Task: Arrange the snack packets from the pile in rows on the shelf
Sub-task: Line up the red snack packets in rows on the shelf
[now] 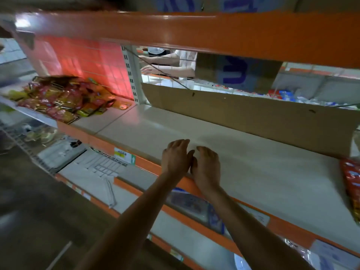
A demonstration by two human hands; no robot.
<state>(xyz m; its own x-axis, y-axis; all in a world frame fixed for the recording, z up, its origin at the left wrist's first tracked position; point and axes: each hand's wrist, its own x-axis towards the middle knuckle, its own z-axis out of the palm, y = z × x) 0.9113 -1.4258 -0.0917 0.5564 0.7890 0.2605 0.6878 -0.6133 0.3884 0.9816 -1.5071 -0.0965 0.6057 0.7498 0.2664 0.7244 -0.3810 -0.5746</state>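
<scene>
The person's left hand [176, 158] and right hand [207, 168] lie side by side, thumbs touching, palms down on the front part of the pale beige shelf board [263, 168] with its orange front edge. Each grip is loose and flat, fingers slightly curled, and neither has hold of anything.

The heap of red and yellow foil snack packets [62, 98] sits far to the left of both hands and farther back, at the left end of the same shelf level, against the pink-lit gridded back panel [83, 63]. The pile spreads roughly along the shelf's length. Between it and the hands the board is bare. The left hand is the nearer one, so it seems the likelier to go for the pile, with a long sideways stretch of the arm.

At the far right of the hands, a red packet with yellow trim [352, 184] lies partly out of view at the picture's edge. Behind the hands a brown cardboard sheet [243, 114] leans along the back of the shelf. No rows look started in the stretch around the hands.
</scene>
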